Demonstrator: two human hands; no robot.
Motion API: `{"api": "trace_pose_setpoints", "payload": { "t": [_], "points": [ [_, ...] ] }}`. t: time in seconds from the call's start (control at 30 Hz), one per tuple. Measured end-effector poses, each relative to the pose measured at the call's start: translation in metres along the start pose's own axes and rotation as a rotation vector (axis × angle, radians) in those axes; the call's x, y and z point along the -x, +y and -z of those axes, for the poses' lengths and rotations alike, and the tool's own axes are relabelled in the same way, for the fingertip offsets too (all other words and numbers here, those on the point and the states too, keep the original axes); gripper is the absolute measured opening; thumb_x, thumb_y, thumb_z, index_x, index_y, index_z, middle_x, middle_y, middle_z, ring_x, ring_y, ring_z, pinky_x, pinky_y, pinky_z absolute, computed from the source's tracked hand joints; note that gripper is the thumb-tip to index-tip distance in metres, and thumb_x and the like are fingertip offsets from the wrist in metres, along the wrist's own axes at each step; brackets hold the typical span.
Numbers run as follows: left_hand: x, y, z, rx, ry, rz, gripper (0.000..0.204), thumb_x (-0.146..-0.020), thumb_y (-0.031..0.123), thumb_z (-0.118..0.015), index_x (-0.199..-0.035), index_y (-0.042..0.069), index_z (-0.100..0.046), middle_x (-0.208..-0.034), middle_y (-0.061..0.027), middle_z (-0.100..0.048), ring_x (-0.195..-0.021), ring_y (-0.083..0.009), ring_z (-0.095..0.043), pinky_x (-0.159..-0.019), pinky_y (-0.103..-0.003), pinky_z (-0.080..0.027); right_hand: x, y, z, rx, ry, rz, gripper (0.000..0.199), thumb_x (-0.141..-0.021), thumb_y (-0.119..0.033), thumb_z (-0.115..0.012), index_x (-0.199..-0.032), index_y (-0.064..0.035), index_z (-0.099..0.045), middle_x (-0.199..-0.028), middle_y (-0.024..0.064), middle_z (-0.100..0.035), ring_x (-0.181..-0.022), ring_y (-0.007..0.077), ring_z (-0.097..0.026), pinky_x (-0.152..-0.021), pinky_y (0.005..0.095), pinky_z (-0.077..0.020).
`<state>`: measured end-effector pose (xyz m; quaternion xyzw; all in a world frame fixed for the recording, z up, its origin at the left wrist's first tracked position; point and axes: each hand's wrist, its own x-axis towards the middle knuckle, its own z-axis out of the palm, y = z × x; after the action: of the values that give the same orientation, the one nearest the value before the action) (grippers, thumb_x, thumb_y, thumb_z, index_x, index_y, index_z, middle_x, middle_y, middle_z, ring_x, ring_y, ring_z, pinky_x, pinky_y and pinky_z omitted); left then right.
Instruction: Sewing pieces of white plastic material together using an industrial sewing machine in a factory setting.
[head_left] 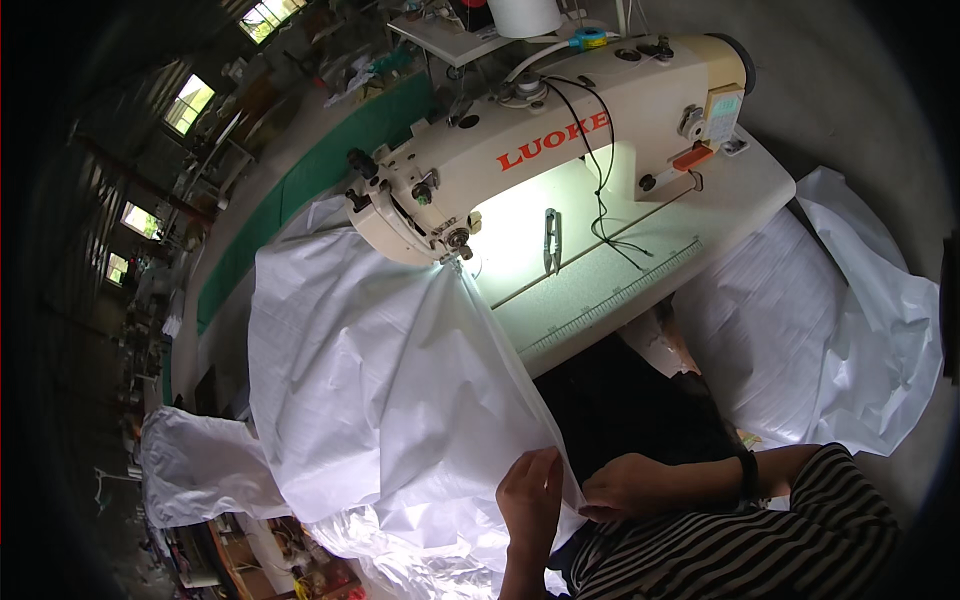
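A large sheet of white fabric [400,400] hangs in folds from under the presser foot of a cream sewing machine [470,165] and drapes toward me. Close to my lap, my left hand [533,488] is closed with its fingertips pinching the fabric's right edge. Just right of it, my right hand [625,486], a black band at the wrist, pinches the same edge. The two hands are a short way apart, with a narrow strip of cloth between them. Both hands' fingertips are partly hidden. The machine's lamp lights the needle area, though the needle itself is hard to make out.
Thread snips [552,242] lie on the pale machine table [600,290] beside a loose black cord [600,200]. More white fabric [770,330] hangs at the right. A white thread cone [525,17] stands behind the machine. Cluttered shelving [255,560] is at lower left.
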<state>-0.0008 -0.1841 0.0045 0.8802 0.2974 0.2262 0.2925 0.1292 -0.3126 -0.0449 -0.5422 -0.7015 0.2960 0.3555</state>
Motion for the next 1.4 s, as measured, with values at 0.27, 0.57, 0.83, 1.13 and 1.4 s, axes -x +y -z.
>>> {"api": "trace_pose_setpoints", "payload": {
  "t": [0.27, 0.57, 0.83, 1.13, 1.4],
  "points": [
    [0.009, 0.003, 0.000, 0.423, -0.058, 0.312, 0.006, -0.087, 0.001, -0.068, -0.091, -0.003, -0.065, -0.078, -0.0062, -0.066, -0.073, -0.0134, -0.066, -0.068, -0.028, -0.054, -0.022, -0.021, 0.034, 0.206, -0.098, 0.268, 0.021, -0.091, -0.028, -0.065, -0.082, -0.0100, -0.061, -0.074, 0.0074, -0.064, -0.067, 0.0252, -0.066, -0.060, 0.0364, -0.0529],
    [0.004, 0.016, -0.024, 0.195, -0.080, 0.082, 0.009, -0.084, 0.004, -0.070, -0.092, 0.001, -0.067, -0.086, -0.0123, -0.069, -0.071, -0.0238, -0.069, -0.067, -0.032, -0.053, -0.111, 0.027, 0.062, 0.372, 0.344, -0.404, 0.048, -0.093, -0.015, -0.056, -0.136, 0.0037, -0.045, -0.077, 0.0172, -0.066, -0.067, 0.0303, -0.068, -0.057, 0.0369, -0.0529],
    [0.099, -0.148, -0.047, -0.126, 0.293, 0.515, 0.032, -0.081, 0.015, -0.078, -0.105, -0.003, -0.069, -0.097, -0.0184, -0.070, -0.095, -0.0306, -0.068, -0.080, -0.041, -0.055, -0.089, -0.001, 0.046, 1.008, 0.126, -0.394, 0.067, -0.079, -0.010, -0.062, -0.141, 0.0068, -0.044, -0.061, -0.0015, -0.052, -0.043, 0.0091, -0.050, -0.036, 0.0227, -0.0381],
    [0.094, -0.209, -0.119, 0.276, 0.135, 0.463, 0.040, -0.087, 0.020, -0.069, -0.117, -0.006, -0.063, -0.112, -0.0213, -0.067, -0.102, -0.0341, -0.063, -0.090, -0.041, -0.048, -0.100, -0.011, 0.052, 0.921, 0.078, -0.333, 0.061, -0.078, -0.008, -0.063, -0.134, 0.0075, -0.049, -0.061, -0.0004, -0.056, -0.045, 0.0105, -0.056, -0.036, 0.0253, -0.0393],
    [0.084, -0.207, -0.124, 0.300, 0.268, 0.451, 0.040, -0.092, 0.019, -0.064, -0.122, -0.007, -0.059, -0.115, -0.0194, -0.066, -0.103, -0.0298, -0.062, -0.091, -0.040, -0.048, -0.093, 0.008, 0.044, 0.744, 0.221, -0.341, 0.059, -0.081, -0.011, -0.064, -0.135, 0.0056, -0.047, -0.058, -0.0001, -0.055, -0.045, 0.0136, -0.058, -0.038, 0.0290, -0.0439]
  ]
}}
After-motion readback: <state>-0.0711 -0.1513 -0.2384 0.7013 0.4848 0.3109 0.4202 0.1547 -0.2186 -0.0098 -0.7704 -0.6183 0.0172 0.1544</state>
